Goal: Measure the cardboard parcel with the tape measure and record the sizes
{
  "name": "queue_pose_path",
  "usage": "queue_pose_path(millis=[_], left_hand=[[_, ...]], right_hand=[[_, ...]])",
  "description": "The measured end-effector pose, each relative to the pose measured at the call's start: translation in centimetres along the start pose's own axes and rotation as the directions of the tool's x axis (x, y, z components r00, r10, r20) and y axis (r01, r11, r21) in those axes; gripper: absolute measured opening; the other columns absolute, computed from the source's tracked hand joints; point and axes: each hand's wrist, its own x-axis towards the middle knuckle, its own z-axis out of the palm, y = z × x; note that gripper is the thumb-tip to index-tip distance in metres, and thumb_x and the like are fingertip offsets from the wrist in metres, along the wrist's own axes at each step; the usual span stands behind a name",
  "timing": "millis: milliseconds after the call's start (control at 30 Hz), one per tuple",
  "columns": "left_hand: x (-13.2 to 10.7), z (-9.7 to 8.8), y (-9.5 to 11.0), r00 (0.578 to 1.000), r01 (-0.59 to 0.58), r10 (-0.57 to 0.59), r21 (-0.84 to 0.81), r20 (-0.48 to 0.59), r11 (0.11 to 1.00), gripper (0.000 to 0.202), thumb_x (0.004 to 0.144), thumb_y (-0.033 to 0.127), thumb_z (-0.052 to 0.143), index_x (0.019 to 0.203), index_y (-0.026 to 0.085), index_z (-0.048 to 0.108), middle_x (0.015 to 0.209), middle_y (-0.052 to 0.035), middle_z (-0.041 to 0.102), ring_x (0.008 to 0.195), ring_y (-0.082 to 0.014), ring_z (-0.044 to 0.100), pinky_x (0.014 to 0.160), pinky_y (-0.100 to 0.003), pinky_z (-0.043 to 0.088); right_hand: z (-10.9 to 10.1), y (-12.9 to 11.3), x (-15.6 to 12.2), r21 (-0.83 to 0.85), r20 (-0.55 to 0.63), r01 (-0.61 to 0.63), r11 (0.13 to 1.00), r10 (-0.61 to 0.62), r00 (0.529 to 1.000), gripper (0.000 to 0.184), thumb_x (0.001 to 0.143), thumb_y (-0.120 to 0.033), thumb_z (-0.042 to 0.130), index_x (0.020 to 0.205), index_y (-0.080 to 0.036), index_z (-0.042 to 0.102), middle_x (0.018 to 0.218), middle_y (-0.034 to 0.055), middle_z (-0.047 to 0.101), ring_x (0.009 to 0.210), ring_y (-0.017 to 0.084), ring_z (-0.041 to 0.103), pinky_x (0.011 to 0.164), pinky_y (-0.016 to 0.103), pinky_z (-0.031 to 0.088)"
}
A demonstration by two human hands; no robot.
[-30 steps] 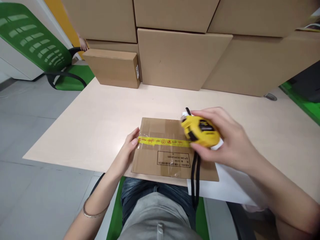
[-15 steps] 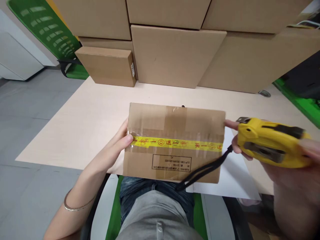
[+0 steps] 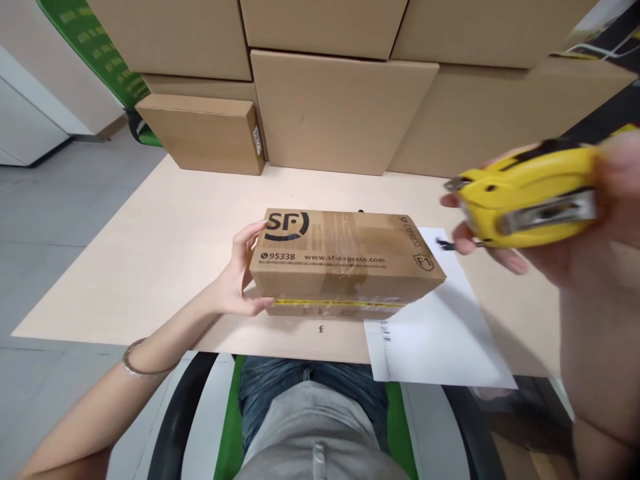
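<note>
A flat cardboard parcel (image 3: 345, 257) with black courier print and a strip of yellow tape along its near face stands tilted on the pale table (image 3: 165, 253). My left hand (image 3: 240, 273) grips its left end, thumb under and fingers on the far side. My right hand (image 3: 565, 247) is raised at the right, close to the camera, closed round a yellow tape measure (image 3: 530, 197) whose metal clip faces me. The tape measure is clear of the parcel.
A white sheet of paper (image 3: 440, 340) lies under and to the right of the parcel. Large cardboard boxes (image 3: 340, 113) are stacked along the table's far edge, a smaller one (image 3: 200, 133) at the left. A green chair back (image 3: 90, 47) shows at far left.
My left hand has tipped the parcel up from lying flat, so the printed face shows. My right hand has lifted the tape measure off it, up and to the right.
</note>
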Motion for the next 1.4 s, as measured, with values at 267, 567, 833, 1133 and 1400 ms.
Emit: queue_pose_path(millis=[267, 567, 833, 1133, 1400], left_hand=[[0.0, 0.5, -0.1, 0.971, -0.226, 0.22, 0.058, 0.088, 0.972, 0.117, 0.048, 0.045, 0.105, 0.15, 0.04, 0.048, 0.16, -0.0143, 0.046, 0.152, -0.0438, 0.044, 0.115, -0.062, 0.051], [-0.9, 1.1, -0.8, 0.955, -0.287, 0.287, -0.003, 0.079, 0.958, 0.144, 0.053, 0.033, 0.105, 0.166, 0.04, 0.015, 0.165, -0.016, 0.038, 0.144, -0.0364, 0.053, 0.113, -0.053, 0.054], [0.1, 0.1, -0.5, 0.912, -0.402, 0.374, 0.182, 0.17, 0.897, 0.119, 0.061, 0.054, 0.098, 0.162, 0.04, 0.035, 0.161, -0.0149, 0.044, 0.15, -0.043, 0.044, 0.116, -0.067, 0.049], [0.2, -0.4, -0.4, 0.919, -0.388, 0.356, 0.221, 0.17, 0.895, 0.105, 0.065, 0.056, 0.094, 0.156, 0.036, 0.046, 0.154, -0.0154, 0.049, 0.145, -0.0418, 0.049, 0.111, -0.065, 0.054], [0.4, -0.5, -0.2, 0.903, -0.422, 0.387, 0.214, 0.188, 0.881, 0.104, 0.069, 0.049, 0.093, 0.158, 0.031, 0.043, 0.153, -0.0197, 0.049, 0.142, -0.0465, 0.048, 0.102, -0.074, 0.054]], right_hand=[[9.2, -5.9, 3.7, 0.061, 0.341, 0.117, 0.991, -0.131, 0.931, 0.025, 0.097, -0.045, 0.063, 0.111, -0.024, 0.061, 0.089, -0.0022, 0.071, 0.067, 0.012, 0.067, 0.051, 0.021, 0.042], [13.8, -7.0, 6.5, 0.031, 0.629, 0.417, 0.908, -0.342, 0.698, 0.018, 0.095, -0.04, 0.059, 0.097, -0.022, 0.063, 0.094, 0.0004, 0.069, 0.093, 0.018, 0.063, 0.077, 0.03, 0.042], [7.9, -4.8, 5.4, -0.19, 0.611, 0.457, 0.869, -0.259, 0.748, 0.015, 0.09, -0.038, 0.069, 0.099, -0.026, 0.069, 0.088, -0.0022, 0.07, 0.078, 0.017, 0.061, 0.068, 0.029, 0.039], [-2.9, 1.9, 1.1, -0.328, 0.395, 0.301, 0.896, -0.16, 0.905, 0.015, 0.09, -0.042, 0.071, 0.102, -0.033, 0.072, 0.095, 0.0041, 0.075, 0.076, 0.021, 0.069, 0.059, 0.032, 0.051], [-3.5, 4.4, 0.5, -0.265, 0.343, 0.264, 0.927, -0.165, 0.925, 0.016, 0.088, -0.04, 0.076, 0.103, -0.034, 0.074, 0.096, 0.0035, 0.077, 0.077, 0.02, 0.071, 0.06, 0.031, 0.054]])
